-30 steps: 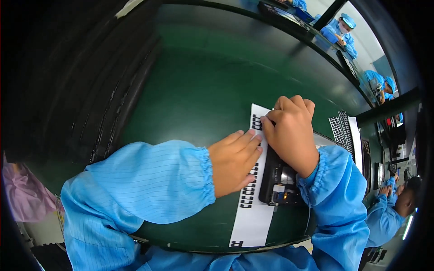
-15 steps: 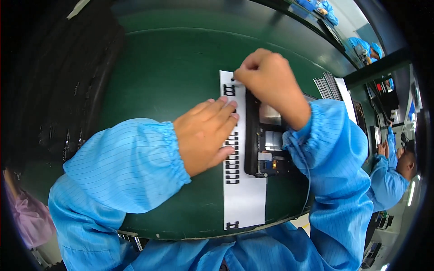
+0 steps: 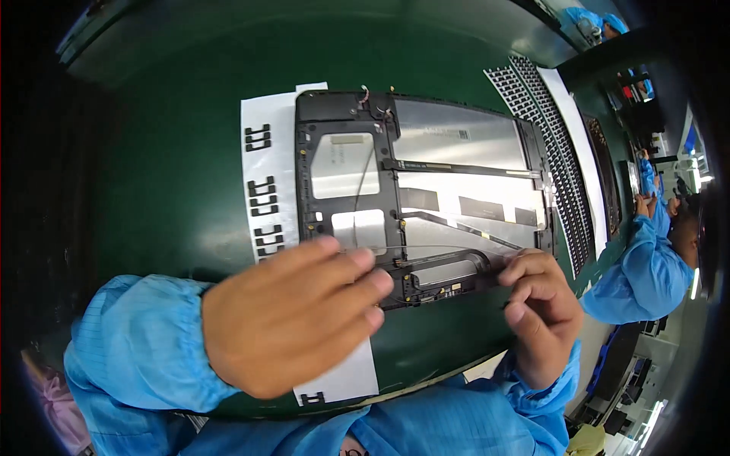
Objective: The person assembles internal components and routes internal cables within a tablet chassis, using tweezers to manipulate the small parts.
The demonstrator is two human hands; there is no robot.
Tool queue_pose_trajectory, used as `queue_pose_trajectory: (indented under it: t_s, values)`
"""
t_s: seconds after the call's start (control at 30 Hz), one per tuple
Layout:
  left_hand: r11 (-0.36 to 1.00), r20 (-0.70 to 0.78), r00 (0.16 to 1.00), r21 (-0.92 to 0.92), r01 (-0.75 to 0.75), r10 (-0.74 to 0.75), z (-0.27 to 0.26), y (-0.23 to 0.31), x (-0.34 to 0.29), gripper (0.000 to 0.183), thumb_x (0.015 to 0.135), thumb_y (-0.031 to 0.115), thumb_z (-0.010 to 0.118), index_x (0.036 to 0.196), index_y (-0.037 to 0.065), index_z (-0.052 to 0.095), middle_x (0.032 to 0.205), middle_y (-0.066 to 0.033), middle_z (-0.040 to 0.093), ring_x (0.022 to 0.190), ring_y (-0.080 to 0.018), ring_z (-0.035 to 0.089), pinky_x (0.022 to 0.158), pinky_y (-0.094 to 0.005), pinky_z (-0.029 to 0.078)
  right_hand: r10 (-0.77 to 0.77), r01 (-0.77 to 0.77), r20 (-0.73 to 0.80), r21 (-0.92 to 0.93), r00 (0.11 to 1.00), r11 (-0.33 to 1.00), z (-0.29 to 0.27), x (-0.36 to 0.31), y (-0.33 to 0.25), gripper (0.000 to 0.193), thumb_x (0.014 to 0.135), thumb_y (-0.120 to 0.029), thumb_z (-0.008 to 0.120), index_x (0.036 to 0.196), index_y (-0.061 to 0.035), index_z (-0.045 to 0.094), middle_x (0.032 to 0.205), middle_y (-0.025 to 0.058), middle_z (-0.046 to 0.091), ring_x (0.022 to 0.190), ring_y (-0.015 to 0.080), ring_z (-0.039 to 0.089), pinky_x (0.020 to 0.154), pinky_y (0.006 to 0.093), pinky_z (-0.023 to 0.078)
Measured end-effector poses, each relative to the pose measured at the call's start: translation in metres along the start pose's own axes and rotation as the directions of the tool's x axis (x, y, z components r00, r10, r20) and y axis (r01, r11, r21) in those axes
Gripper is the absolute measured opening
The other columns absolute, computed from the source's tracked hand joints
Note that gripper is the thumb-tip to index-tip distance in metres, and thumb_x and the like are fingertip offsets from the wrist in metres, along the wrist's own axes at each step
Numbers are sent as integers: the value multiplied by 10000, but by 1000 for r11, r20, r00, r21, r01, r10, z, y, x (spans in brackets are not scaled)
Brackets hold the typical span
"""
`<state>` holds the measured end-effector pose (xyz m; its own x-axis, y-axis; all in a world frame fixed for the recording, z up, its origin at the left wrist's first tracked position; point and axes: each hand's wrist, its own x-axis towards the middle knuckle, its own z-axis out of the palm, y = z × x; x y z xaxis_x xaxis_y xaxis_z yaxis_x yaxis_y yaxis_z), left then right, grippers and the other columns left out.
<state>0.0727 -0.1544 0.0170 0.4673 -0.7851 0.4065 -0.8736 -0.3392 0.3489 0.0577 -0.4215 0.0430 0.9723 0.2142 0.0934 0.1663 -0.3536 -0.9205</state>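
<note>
In front of me lies an opened tablet-like device (image 3: 395,182), with a black frame, silvery metal panels and thin dark flat cables. My left hand (image 3: 293,315) is spread palm down over its near left corner, fingers stretched out. Beneath the device's left side, a white strip of backing sheet (image 3: 251,175) carries several small black C-shaped pieces (image 3: 262,196). My right hand (image 3: 540,304) is at the device's near right corner, thumb and fingers curled together around a small black piece (image 3: 506,305). A thin grey cord runs across the device between my hands.
Beyond the device on the right lie sheets with rows of small black pieces (image 3: 547,137) and a white strip (image 3: 582,152). A co-worker in blue (image 3: 646,266) sits at the right. The green table's (image 3: 175,190) near edge runs by my body.
The device is now in fuller view, further left over the backing sheet. My right hand has come from the sheet's far end back toward me. My left hand has moved nearer me.
</note>
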Motion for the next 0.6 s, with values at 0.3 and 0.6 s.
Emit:
queue_pose_trajectory:
  t_s: [0.3,0.6]
  values:
    - [999,10,1000,34,-15,15,17,2,12,202,742,80,540,933,62,602,1027,-104,584,965,-252,546,861,-379,419,-147,148,20,-244,989,958,22,5,13,119,619,-70,629,698,-30,550,940,143,558,904,306,498,864,385,298]
    - [999,15,1000,43,-7,6,17,3,10,206,735,94,554,934,81,607,1024,-85,588,970,-239,545,859,-368,419,-149,154,40,-276,988,949,24,7,10,127,612,-80,637,694,-29,553,925,143,561,897,302,502,857,383,308]
